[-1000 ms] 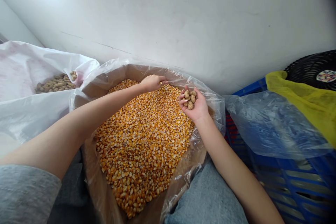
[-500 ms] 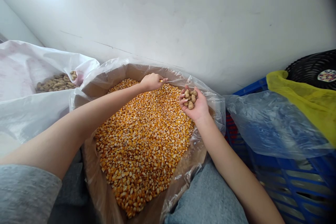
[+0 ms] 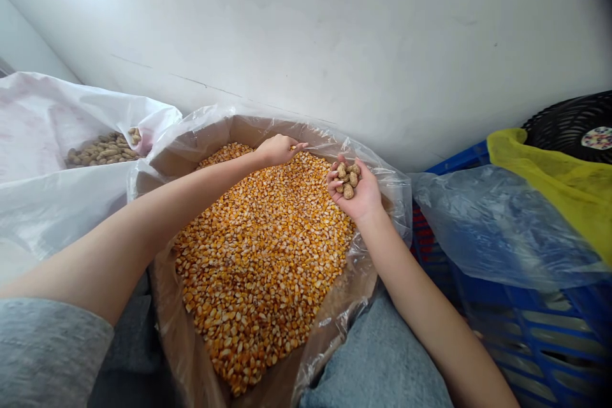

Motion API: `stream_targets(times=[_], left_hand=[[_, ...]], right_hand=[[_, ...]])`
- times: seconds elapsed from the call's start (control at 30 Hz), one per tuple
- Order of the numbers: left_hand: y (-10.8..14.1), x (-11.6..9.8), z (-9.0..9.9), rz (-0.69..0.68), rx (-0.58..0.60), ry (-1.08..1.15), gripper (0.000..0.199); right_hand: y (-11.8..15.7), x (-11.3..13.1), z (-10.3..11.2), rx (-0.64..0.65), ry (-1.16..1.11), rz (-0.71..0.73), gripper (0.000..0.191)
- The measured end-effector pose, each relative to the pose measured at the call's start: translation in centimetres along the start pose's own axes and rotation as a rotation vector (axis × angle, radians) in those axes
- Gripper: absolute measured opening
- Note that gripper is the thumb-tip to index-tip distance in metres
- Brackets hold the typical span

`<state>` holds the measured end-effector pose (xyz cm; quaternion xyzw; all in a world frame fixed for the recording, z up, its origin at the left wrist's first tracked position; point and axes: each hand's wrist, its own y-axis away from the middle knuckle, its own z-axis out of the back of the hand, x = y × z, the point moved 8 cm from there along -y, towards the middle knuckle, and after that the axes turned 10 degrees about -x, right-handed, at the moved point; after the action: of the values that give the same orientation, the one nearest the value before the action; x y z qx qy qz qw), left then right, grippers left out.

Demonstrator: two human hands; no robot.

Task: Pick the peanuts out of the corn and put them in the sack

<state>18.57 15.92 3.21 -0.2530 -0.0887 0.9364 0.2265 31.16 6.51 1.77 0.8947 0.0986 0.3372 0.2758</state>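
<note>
Shelled corn kernels point(image 3: 268, 248) fill a box lined with a clear plastic bag point(image 3: 335, 325). Over the far part of the corn, my left hand point(image 3: 278, 149) is held palm down. Its fingers are drawn together and point right; anything between them is too small to make out. At the box's right rim, my right hand point(image 3: 361, 194) is turned palm up and cupped around several unshelled peanuts point(image 3: 349, 180), its fingers curled against them.
On the left, a white plastic bag point(image 3: 43, 108) holds more unshelled peanuts point(image 3: 108, 150). To the right are a blue plastic crate point(image 3: 540, 338), a clear plastic bag point(image 3: 507, 229), a yellow mesh bag point(image 3: 564, 185) and a black fan-like grille point(image 3: 559, 118). A white wall point(image 3: 310, 32) rises behind.
Both hands stay almost in place, with the peanuts still in my right palm. The small yellow bit seen at my left fingertips before is no longer clear.
</note>
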Motion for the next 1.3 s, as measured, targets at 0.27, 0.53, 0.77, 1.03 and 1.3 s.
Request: stream_targets(times=[0.27,0.53,0.77,1.03,1.3], left_hand=[[-0.3,0.6,-0.7,-0.034,0.004,-0.007,0.052],[1.2,1.1,-4.2,-0.145,0.179,-0.054,0.076],[3.5,0.8,-6.0,-0.100,0.227,-0.071,0.085],[7.0,-0.7,-5.6,-0.027,0.108,-0.134,0.065],[6.9,-1.1,-6.2,-0.036,0.129,-0.197,0.046]], right_hand=[[-0.2,0.0,0.1,0.012,-0.009,-0.008,0.024],[-0.1,-0.1,0.1,0.005,-0.010,-0.010,0.024],[-0.3,-0.1,0.3,-0.008,0.000,0.000,0.023],[-0.2,-0.1,0.3,-0.031,0.012,0.005,0.025],[-0.5,-0.1,0.5,-0.017,0.026,0.013,0.025]])
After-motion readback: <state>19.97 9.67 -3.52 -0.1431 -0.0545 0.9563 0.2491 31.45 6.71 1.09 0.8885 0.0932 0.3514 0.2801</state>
